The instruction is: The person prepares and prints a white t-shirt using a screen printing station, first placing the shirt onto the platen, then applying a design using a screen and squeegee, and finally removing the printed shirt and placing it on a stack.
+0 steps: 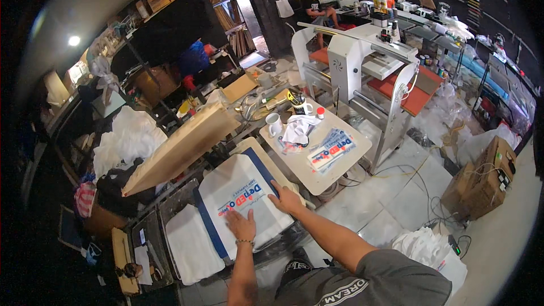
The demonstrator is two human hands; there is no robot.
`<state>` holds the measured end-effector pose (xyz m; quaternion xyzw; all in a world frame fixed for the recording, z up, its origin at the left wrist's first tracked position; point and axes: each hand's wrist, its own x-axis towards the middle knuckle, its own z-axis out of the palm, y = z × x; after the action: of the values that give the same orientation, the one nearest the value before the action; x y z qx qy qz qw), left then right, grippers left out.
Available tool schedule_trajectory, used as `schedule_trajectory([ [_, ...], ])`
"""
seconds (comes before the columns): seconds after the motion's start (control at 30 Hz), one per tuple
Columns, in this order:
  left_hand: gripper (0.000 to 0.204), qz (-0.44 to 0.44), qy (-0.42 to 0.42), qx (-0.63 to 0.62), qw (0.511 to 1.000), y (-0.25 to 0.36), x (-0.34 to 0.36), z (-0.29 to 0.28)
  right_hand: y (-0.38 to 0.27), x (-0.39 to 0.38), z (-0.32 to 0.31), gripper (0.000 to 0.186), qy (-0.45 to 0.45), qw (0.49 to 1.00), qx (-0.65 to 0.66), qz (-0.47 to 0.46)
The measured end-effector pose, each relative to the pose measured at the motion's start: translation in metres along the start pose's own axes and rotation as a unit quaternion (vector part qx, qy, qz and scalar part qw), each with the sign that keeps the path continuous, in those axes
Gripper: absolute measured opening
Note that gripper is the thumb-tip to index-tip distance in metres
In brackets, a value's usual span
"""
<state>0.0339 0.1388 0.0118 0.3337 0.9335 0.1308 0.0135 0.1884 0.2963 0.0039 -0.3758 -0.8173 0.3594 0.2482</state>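
Observation:
A white shirt with dark blue side bands point(226, 175) lies spread on the lower bed of a press. On its front is a clear transfer sheet with red and blue lettering point(245, 197). My left hand point(242, 225) rests flat near the sheet's lower edge, fingers stretched out and holding nothing. My right hand point(286, 199) lies at the shirt's right edge beside the blue band, thumb and forefinger apart; its other fingers are partly hidden. Above and to the left, the press's tan-covered upper plate point(181, 150) is tilted up, away from the shirt.
Right of the press, a small table point(351, 150) bears more printed sheets point(333, 150), a white mug point(274, 124) and a white cloth point(300, 130). Folded white fabric point(192, 243) lies to the left. Beyond stands a large grey press point(348, 59). Cardboard boxes point(481, 184) and cables lie at right; people sit far back.

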Motion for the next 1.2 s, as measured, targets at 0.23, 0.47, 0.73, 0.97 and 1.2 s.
schedule_trajectory([
  [0.23,0.073,0.253,0.016,-0.079,0.964,0.069,0.023,0.034,-0.002,0.001,0.002,0.057,0.005,1.000,0.013,-0.006],
  [0.47,0.073,0.158,0.042,-0.002,0.987,0.024,0.058,0.020,-0.006,0.000,-0.006,0.057,-0.003,1.000,-0.001,0.019],
  [0.73,0.086,-0.025,0.075,-0.017,0.997,-0.010,0.060,0.011,-0.001,0.004,0.003,0.053,0.010,1.000,-0.006,0.008],
  [0.97,0.065,0.276,0.007,-0.111,0.955,0.101,0.048,0.021,0.018,0.009,0.007,0.051,0.054,0.998,0.019,-0.031],
  [1.2,0.058,0.139,0.076,0.027,0.987,-0.016,0.074,0.002,-0.004,0.002,-0.001,0.054,0.029,1.000,0.004,-0.007],
])
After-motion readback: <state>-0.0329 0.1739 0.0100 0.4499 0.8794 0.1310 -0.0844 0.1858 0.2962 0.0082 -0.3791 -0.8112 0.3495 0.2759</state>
